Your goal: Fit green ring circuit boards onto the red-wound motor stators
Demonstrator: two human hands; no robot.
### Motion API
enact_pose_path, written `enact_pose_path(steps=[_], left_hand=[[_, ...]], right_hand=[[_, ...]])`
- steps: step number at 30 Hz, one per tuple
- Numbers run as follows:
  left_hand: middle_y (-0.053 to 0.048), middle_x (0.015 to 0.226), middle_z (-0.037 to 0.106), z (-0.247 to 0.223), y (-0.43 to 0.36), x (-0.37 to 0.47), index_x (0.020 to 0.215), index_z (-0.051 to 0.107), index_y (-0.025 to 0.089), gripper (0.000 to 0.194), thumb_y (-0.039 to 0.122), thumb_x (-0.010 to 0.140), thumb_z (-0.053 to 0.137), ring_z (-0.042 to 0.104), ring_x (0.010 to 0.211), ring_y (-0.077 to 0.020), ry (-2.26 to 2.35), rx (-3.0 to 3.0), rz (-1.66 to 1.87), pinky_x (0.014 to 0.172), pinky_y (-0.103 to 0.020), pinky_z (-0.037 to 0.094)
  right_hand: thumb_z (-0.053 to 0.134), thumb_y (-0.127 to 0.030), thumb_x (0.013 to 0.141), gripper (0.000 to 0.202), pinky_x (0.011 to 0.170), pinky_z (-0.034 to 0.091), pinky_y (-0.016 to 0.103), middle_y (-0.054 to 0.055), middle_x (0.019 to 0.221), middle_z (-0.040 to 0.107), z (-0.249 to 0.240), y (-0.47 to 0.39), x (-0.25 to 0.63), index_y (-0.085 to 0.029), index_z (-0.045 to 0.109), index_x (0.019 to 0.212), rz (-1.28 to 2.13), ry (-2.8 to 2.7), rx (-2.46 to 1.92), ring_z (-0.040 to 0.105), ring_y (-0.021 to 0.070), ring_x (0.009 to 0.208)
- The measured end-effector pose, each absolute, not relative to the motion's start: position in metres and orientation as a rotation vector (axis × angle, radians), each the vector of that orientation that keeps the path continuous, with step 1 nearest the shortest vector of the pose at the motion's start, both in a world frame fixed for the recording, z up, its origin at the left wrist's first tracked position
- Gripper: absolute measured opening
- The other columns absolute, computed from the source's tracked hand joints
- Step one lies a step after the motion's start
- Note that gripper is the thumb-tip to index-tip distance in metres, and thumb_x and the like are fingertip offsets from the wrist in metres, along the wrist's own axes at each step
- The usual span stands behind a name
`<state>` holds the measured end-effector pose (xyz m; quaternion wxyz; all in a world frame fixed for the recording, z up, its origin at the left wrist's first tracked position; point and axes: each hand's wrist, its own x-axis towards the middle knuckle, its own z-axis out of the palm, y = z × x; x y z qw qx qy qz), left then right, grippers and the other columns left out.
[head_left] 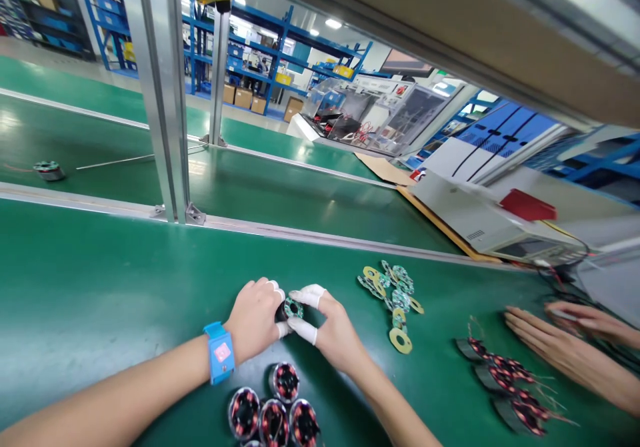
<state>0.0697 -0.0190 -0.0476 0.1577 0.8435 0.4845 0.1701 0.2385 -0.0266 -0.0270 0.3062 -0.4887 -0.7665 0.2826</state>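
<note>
Between my two hands, on the green bench, is a motor stator with a green ring-shaped circuit board on top. My left hand, with a blue wrist strap, grips the stator's left side between thumb and fingers. From the right, my right hand pinches the ring board at its edge with thumb and forefinger. White finger cots cover several fingertips on both hands. Closer to me stand several copper-wound stators. To the right of my hands lies a loose pile of green ring boards and yellow rings.
At the right, another person's hands are beside more wound stators with loose wires. A metal post rises from the bench's back rail. One stator lies beyond the rail at left. A beige instrument stands at back right.
</note>
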Motion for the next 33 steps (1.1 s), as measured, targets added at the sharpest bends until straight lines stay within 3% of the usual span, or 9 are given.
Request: enact_pose_path(steps=[8,14,18,21,23,33], left_hand=[[-0.005,0.084,0.060,-0.042,-0.014,0.064,0.079,0.062,0.016,0.030,0.042,0.067,0.071,0.052,0.083,-0.0223,1.355,2.372,0.448,0.071,-0.032,0.041],[-0.003,0.081,0.061,-0.041,-0.008,0.060,0.079,0.063,0.017,0.030,0.040,0.064,0.074,0.052,0.081,-0.0207,1.304,2.318,0.473,0.069,-0.029,0.041],[-0.004,0.085,0.060,-0.021,-0.007,0.050,0.088,0.063,0.016,0.039,0.039,0.059,0.077,0.053,0.084,-0.0215,1.178,2.270,0.447,0.073,-0.029,0.044],[-0.005,0.095,0.060,-0.011,-0.012,0.051,0.097,0.061,0.016,0.026,0.016,0.072,0.064,0.053,0.092,-0.0194,1.121,2.383,0.531,0.082,-0.028,0.044],[-0.005,0.093,0.060,-0.016,-0.018,0.057,0.093,0.061,0.016,0.022,0.004,0.077,0.050,0.054,0.090,-0.0180,1.073,2.558,0.543,0.083,-0.028,0.045],[-0.011,0.086,0.063,-0.042,-0.029,0.068,0.086,0.062,0.010,0.017,0.009,0.085,0.045,0.057,0.084,-0.0222,0.937,2.970,0.550,0.076,-0.035,0.048]], right_hand=[[0.066,-0.021,0.068,0.025,0.078,0.051,0.037,0.006,0.091,0.066,-0.029,-0.026,0.238,-0.020,0.067,0.093,0.768,-1.995,-1.288,0.061,0.0212,0.084],[0.063,-0.020,0.069,0.025,0.076,0.054,0.033,0.008,0.099,0.064,-0.032,-0.026,0.237,-0.020,0.065,0.095,0.962,-1.898,-1.289,0.062,0.0210,0.090],[0.063,-0.018,0.069,0.025,0.075,0.054,0.033,0.007,0.097,0.064,-0.033,-0.028,0.235,-0.020,0.064,0.093,0.961,-1.876,-1.308,0.061,0.0221,0.091],[0.062,-0.016,0.069,0.026,0.076,0.053,0.034,0.007,0.096,0.064,-0.032,-0.030,0.233,-0.021,0.064,0.095,0.933,-1.894,-1.311,0.061,0.0220,0.090],[0.062,-0.015,0.070,0.029,0.077,0.052,0.034,0.007,0.096,0.064,-0.032,-0.030,0.233,-0.021,0.064,0.097,0.930,-1.903,-1.308,0.060,0.0217,0.089],[0.063,-0.019,0.074,0.034,0.093,0.045,0.041,0.010,0.114,0.060,-0.034,-0.030,0.246,-0.021,0.062,0.108,1.169,-1.851,-1.188,0.056,0.0229,0.105]])
